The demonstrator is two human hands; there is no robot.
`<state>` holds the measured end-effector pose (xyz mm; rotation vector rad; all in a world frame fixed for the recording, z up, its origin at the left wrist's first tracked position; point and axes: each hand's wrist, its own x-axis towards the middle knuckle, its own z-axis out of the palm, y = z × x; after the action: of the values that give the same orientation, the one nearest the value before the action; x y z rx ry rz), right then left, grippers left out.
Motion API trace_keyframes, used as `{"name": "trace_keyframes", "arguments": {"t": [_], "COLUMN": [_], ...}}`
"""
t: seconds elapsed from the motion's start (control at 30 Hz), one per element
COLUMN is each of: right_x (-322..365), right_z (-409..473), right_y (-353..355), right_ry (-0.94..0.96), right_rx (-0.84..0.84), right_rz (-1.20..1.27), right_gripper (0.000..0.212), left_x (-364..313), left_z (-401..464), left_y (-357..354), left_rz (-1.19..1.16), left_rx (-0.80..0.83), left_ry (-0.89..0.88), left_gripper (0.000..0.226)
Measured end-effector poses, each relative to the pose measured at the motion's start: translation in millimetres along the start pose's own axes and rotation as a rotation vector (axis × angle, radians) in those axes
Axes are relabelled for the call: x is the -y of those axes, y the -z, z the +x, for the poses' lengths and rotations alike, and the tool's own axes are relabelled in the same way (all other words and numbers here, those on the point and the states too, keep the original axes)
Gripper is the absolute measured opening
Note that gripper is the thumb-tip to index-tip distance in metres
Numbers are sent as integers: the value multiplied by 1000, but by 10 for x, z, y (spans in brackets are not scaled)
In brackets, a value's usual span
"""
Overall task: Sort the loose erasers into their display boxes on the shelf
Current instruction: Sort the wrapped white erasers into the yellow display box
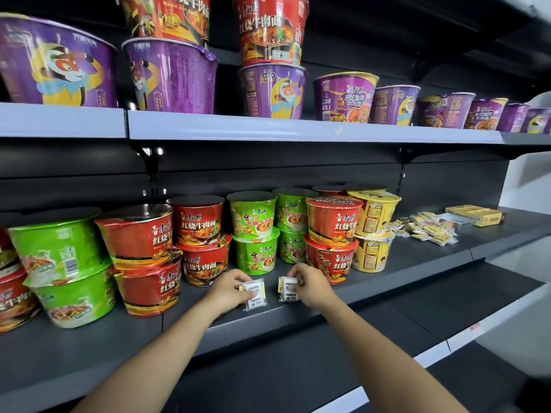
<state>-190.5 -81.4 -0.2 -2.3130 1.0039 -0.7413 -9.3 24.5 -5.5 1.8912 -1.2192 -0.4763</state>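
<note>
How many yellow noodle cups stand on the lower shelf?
2: one yellow cup is stacked on the other, at the right end of the cup row, left of the loose erasers. More may hide behind.

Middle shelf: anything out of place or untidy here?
Yes. Loose erasers lie scattered beside the yellow display box at far right, unsorted. More wrapped erasers sit among noodle cups, held by the left hand and right hand.

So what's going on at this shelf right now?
A person is gathering wrapped erasers from the middle shelf, in front of the noodle bowls. The left hand grips several erasers, and the right hand grips another few. A pile of loose erasers and the yellow display box sit farther right.
</note>
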Motion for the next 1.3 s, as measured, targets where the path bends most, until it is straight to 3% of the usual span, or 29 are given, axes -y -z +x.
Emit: {"name": "trace_keyframes", "arguments": {"t": [0.37,0.73,0.87,1.03,1.3], "right_x": [103,-131,-249,-512,-1251], "right_z": [-113,-190,-250,-282,-276], "right_y": [227,408,538,789,1460], "right_ry": [11,-15,-34,-40,-74], "right_rx": [-88,-132,-122,-115,-125], "right_rz": [190,220,258,282,332], "right_gripper": [15,11,11,7,12], "left_x": [-278,-491,-729,-1011,-1499], "left_z": [-106,-78,-56,-19,71], "left_y": [131,25,-151,-465,-1140], "left_rz": [-120,-112,-149,-198,-216], "left_rx": [-21,16,36,57,71], "left_ry": [-62,-69,-90,-120,-102], "left_gripper": [26,31,33,19,25]}}
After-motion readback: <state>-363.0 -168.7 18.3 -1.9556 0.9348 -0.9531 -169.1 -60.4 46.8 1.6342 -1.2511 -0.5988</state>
